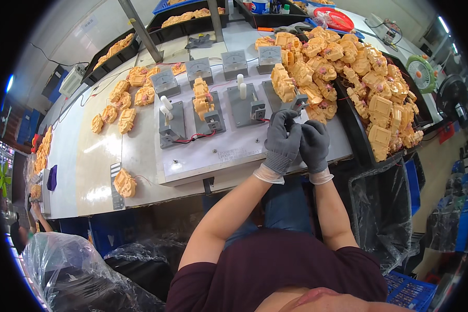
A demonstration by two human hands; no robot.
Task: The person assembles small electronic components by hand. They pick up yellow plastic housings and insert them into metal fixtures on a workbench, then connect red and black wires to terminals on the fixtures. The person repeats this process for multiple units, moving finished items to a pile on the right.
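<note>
In grey gloves, my left hand (284, 141) and my right hand (315, 144) meet at the front of the rightmost grey test fixture (269, 93). Both have their fingers drawn together in a pinch; what lies between them is too small or hidden to make out. My left fingertips are right by the fixture's grey end block (299, 102). On that fixture an orange plastic housing (283, 83) stands upright. Another orange housing (202, 100) sits on a fixture further left. Two more fixtures, with bare white posts (241, 87), hold no housing. Analog meters (234, 63) stand behind the row.
Orange housings (317, 62) are heaped right of the fixtures, beside a full black tray (356, 132). Several lie on the table's left, one housing (125, 183) near the front edge. A metal post (140, 31) rises behind. A green fan (420, 73) stands far right. Another person's arm (40, 217) shows far left.
</note>
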